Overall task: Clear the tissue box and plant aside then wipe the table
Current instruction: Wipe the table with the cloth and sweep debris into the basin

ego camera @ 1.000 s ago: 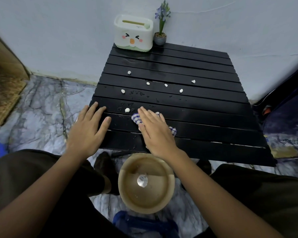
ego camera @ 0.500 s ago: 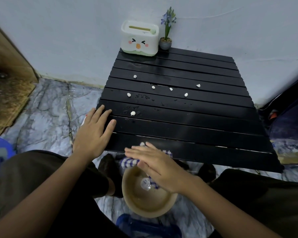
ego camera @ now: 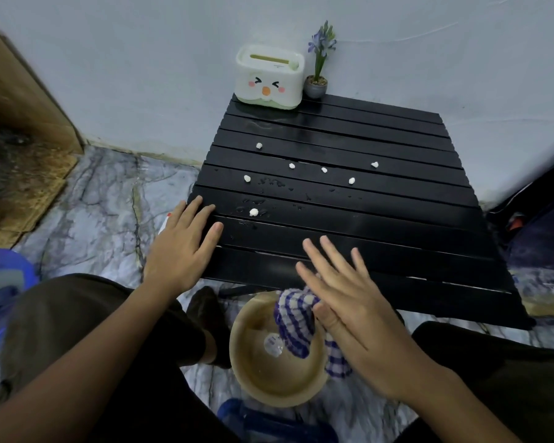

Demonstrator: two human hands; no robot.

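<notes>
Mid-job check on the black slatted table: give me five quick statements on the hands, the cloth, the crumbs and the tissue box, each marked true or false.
1. The white tissue box with a cartoon face stands at the far corner of the black slatted table, beside the small potted purple flower. True.
2. The left hand lies flat on the table's near left edge. True.
3. The right hand presses the blue-and-white checked cloth flat at the table's centre. False: the cloth hangs off the near edge, over the tan round bowl.
4. The table has been wiped free of crumbs. False: several small white crumbs lie on the slats.
5. The bowl sits on the table. False: it is below the near edge.
</notes>
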